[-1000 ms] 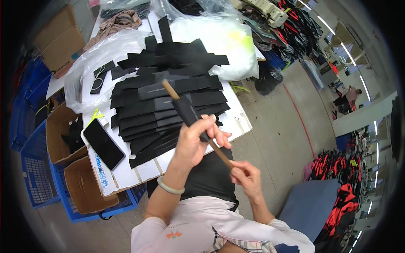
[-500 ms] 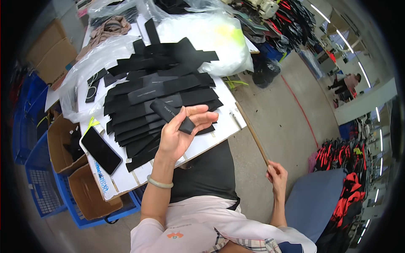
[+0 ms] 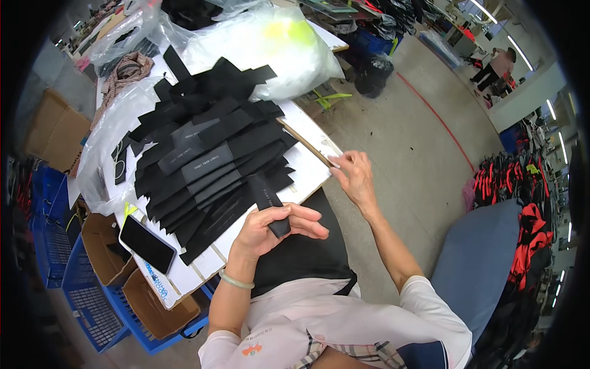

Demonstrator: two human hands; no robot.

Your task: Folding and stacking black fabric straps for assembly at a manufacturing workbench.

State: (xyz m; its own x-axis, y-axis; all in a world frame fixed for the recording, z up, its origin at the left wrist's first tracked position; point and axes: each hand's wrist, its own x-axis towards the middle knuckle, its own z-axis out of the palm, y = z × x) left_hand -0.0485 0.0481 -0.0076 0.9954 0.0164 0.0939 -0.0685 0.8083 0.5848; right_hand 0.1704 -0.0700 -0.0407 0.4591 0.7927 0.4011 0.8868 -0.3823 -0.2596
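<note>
My left hand (image 3: pixel 253 232) is closed around a short black fabric strip (image 3: pixel 265 192) with small pale print, in front of the table's near edge. Thumb and fingers of my right hand (image 3: pixel 355 179) pinch the near end of a thin wooden stick (image 3: pixel 310 146). The stick's far end reaches the right side of a large pile of black fabric strips (image 3: pixel 203 157). Those strips overlap in fanned rows, and several carry a greyish printed patch. Under them is a white tabletop (image 3: pixel 297 186).
A dark-screened phone (image 3: pixel 147 243) lies at the table's left corner. Clear plastic bags (image 3: pixel 301 58) bulge at the back. Cardboard boxes (image 3: pixel 157 307) in blue crates (image 3: pixel 98 307) stand at the left. At the right is a blue-grey padded surface (image 3: pixel 476 252); another person (image 3: pixel 496 66) is far off.
My right hand has moved up and toward the table, and the stick now reaches the pile instead of hanging beside the table. My left hand has come nearer my body with the strip.
</note>
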